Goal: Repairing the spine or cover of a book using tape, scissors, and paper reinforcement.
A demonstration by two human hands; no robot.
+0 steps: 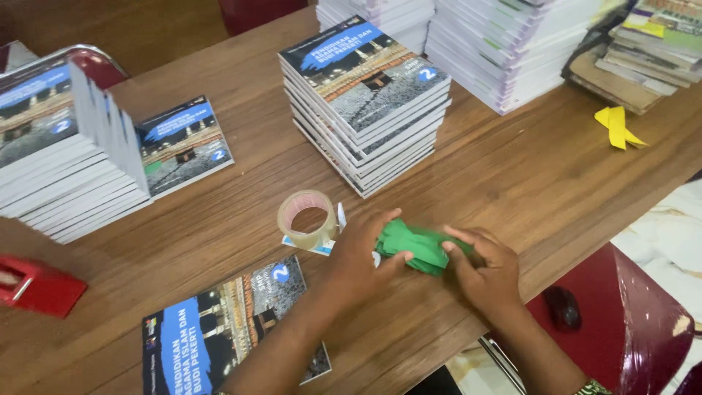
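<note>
A crumpled wad of green paper (pixel 418 247) lies near the front of the wooden table (pixel 512 175). My left hand (pixel 360 260) grips its left side with thumb and fingers. My right hand (pixel 484 269) clasps its right side. A roll of clear tape (pixel 307 219) stands just left of my left hand, on a small card. A single blue-covered book (pixel 234 329) lies flat by my left forearm.
Stacks of the same blue-covered books stand at centre back (pixel 365 102) and far left (pixel 58 153), with one loose copy (pixel 183 143) beside it. White book piles (pixel 512 44) fill the back. A yellow paper strip (pixel 616 126) lies right. A red object (pixel 36 287) sits at left; a red chair (pixel 621 322) at lower right.
</note>
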